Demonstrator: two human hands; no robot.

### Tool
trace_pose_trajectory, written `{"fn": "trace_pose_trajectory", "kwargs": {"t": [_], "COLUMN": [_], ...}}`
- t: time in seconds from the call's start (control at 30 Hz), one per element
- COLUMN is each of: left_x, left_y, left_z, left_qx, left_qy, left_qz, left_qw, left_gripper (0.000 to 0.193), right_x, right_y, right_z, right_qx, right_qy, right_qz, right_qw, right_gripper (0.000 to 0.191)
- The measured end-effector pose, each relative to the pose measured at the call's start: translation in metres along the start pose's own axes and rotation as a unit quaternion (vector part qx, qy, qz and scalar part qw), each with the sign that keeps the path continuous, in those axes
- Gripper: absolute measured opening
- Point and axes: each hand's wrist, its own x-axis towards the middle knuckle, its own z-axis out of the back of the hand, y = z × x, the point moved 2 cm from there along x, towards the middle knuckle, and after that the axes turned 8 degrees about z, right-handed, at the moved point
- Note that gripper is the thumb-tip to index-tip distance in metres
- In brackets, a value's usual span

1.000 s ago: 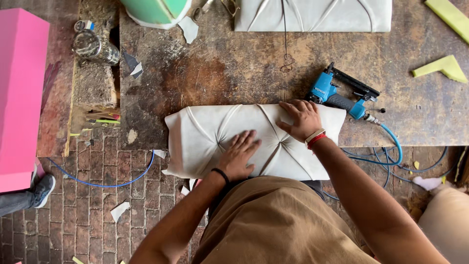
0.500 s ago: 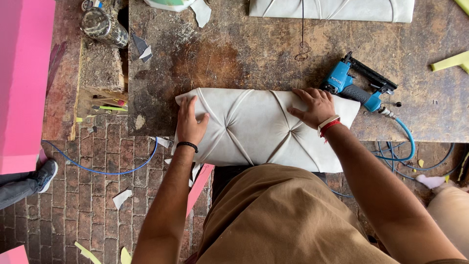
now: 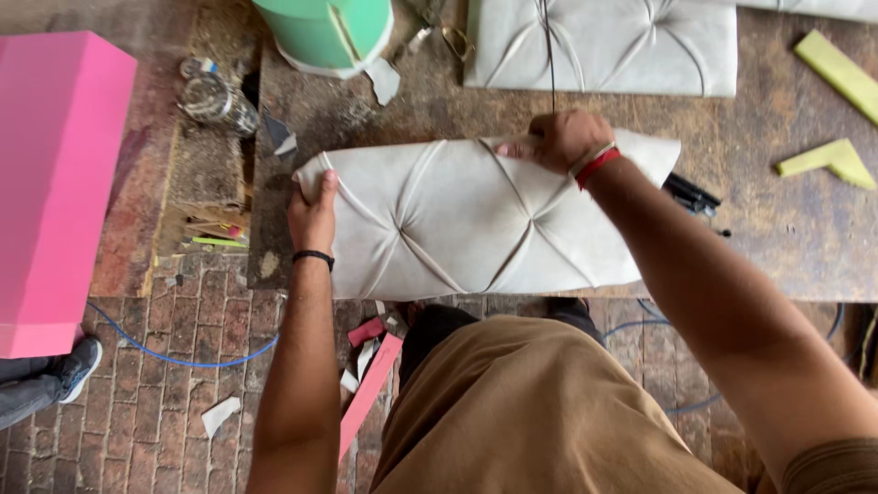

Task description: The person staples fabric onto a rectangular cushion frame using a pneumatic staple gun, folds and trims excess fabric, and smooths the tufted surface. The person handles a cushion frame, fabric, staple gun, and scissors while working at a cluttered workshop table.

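Cushion panel (image 3: 457, 229) is gripped by left hand (image 3: 314, 209) at its end, right hand (image 3: 560, 139) on far edge — fingers closed; both grips are best kept firm and level.

The tufted panel (image 3: 466, 224) hides most of a black tool (image 3: 692, 194).

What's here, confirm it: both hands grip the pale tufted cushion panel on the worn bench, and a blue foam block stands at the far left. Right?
One detail is wrong: the foam block is pink, as the head view shows. The left hand and right hand do grip the tufted panel on the bench.
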Motion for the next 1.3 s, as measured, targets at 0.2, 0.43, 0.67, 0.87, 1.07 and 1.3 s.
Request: {"fn": "trace_pose_trajectory", "kwargs": {"t": [0.2,0.43,0.67,0.87,1.07,1.3], "left_x": [0.011,-0.007,0.014,0.031,0.028,-0.001], "left_y": [-0.071,-0.037,-0.012,-0.001,0.013,0.042], "left_z": [0.024,0.038,0.032,0.018,0.01,0.0], "left_qx": [-0.065,-0.01,-0.051,-0.001,-0.015,0.172], "left_qy": [-0.071,-0.132,-0.091,-0.061,-0.055,-0.026], "left_qz": [-0.048,0.059,0.055,0.064,0.012,-0.064], "left_qw": [0.994,0.989,0.993,0.996,0.998,0.983], "left_gripper": [0.076,0.075,0.072,0.071,0.057,0.073], "right_x": [0.035,0.007,-0.04,-0.05,-0.044,-0.085], "right_y": [0.004,-0.02,-0.042,-0.034,-0.05,-0.081], "right_z": [0.071,0.018,-0.042,-0.068,-0.095,-0.128], "right_qx": [0.095,0.057,0.252,0.307,0.304,0.148], "right_qy": [-0.144,-0.228,-0.129,-0.233,-0.25,-0.306], "right_qz": [0.077,0.157,-0.072,-0.039,-0.043,-0.077], "right_qw": [0.982,0.959,0.957,0.922,0.918,0.937], "right_gripper": [0.06,0.056,0.087,0.084,0.067,0.038]}}
